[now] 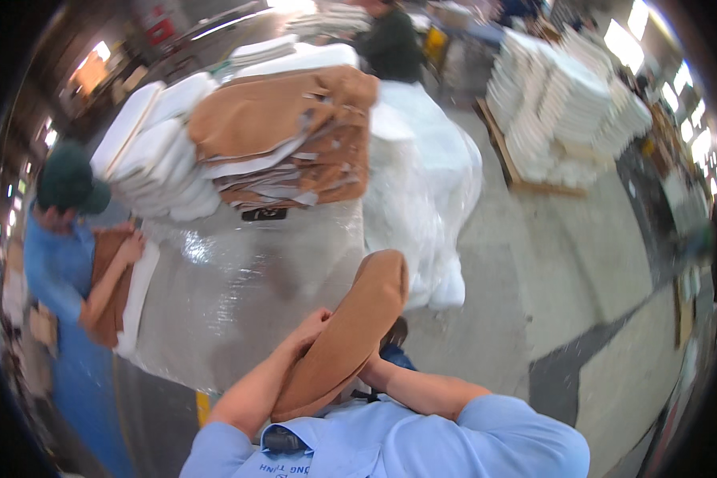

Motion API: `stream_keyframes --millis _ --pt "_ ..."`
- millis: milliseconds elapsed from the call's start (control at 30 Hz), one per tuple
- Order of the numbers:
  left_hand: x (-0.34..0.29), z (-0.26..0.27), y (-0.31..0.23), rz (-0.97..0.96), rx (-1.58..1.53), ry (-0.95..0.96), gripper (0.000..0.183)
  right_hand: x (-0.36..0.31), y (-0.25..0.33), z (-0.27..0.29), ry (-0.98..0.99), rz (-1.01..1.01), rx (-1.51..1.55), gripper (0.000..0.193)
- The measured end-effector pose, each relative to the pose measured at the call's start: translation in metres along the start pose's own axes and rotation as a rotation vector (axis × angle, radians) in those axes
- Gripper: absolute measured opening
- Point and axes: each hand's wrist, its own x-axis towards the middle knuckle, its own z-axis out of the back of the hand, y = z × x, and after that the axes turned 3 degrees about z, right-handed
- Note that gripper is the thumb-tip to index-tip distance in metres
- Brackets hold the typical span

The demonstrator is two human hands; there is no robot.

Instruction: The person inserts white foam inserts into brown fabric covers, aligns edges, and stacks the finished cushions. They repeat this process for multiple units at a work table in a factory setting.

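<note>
In front of my chest is a long brown fabric piece, folded over with a rounded far end and tilted up to the right. My left hand is closed at its left edge, fingers bent against the fabric. From the right, my right hand reaches behind the piece near its lower part; its fingers are hidden there. Beyond them stands a table-high block wrapped in clear film. A tall pile of brown fabric pieces with pale undersides lies on its far part, and a small black object sits at the pile's foot.
At the left a co-worker in blue and a dark cap handles another brown piece. White padded stacks flank the brown pile. Film-wrapped white goods stand right of the block. A pallet carries tall white stacks. Another person stands behind.
</note>
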Motion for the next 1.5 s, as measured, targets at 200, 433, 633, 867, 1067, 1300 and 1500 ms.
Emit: stream_keyframes --millis 200,433,633,867,1067,1300,1500 --pt "0.003 -0.025 0.021 0.078 -0.327 -0.04 0.03 0.003 0.003 0.04 -0.082 0.109 -0.192 0.054" --pt "0.023 -0.033 -0.027 0.069 -0.274 0.078 0.037 0.051 0.098 0.028 -0.143 0.212 0.051 0.047" --pt "0.019 -0.009 -0.04 0.42 -0.256 0.329 0.049 0.051 0.136 0.007 -0.242 0.018 -0.003 0.038" --pt "0.027 0.001 -0.006 0.356 -0.811 0.292 0.044 0.067 0.143 -0.008 -0.388 -0.096 0.134 0.047" --pt "0.033 -0.013 -0.024 0.363 -0.928 0.307 0.033 0.083 0.132 0.023 -0.402 -0.01 -0.145 0.072" --pt "0.044 -0.025 -0.051 0.255 -0.542 -0.032 0.013 0.063 0.14 -0.007 -0.198 -0.198 -0.038 0.07" --pt "0.047 -0.043 -0.069 -0.036 -0.442 -0.4 0.008 0.061 0.14 -0.007 -0.181 -0.251 -0.021 0.072"
